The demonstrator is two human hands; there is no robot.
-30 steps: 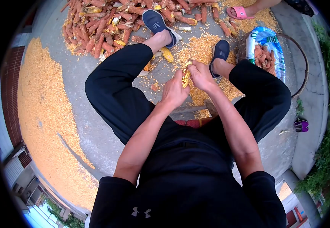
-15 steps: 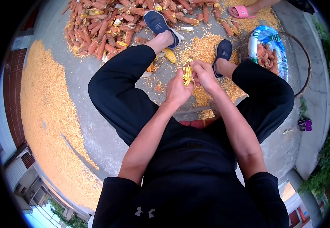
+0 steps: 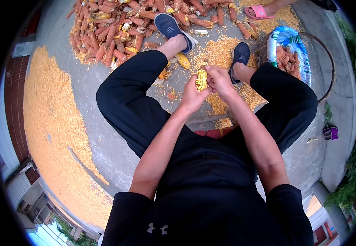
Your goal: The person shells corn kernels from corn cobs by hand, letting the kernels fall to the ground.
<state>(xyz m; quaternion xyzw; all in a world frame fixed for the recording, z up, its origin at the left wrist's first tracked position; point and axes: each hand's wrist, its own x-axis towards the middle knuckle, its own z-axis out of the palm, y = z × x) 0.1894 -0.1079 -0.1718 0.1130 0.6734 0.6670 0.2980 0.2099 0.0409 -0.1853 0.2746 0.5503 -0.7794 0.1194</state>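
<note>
Between my two hands, above the ground in front of my lap, is a yellow corn cob [image 3: 201, 79] with rows of kernels showing. My left hand [image 3: 193, 95] is wrapped round its lower left side. From the right, my right hand [image 3: 220, 81] closes on the cob, its thumb pressing near the upper end; the other fingertips are partly hidden behind it. Loose kernels [image 3: 217, 51] lie scattered on the ground below and beyond my hands. Another yellow cob [image 3: 183, 60] rests on the ground beside my left shoe.
A heap of reddish stripped cobs [image 3: 116, 33] lies ahead. To the right stands a handled basket with a blue-and-white liner [image 3: 273, 43], holding stripped cobs [image 3: 287, 61]. A wide spread of kernels [image 3: 55, 123] covers the left ground. Another person's foot in a pink sandal [image 3: 260, 12] is at top right.
The cob has turned slightly, showing more of its kernel face. My left hand has shifted a little to the right; both hands keep their hold.
</note>
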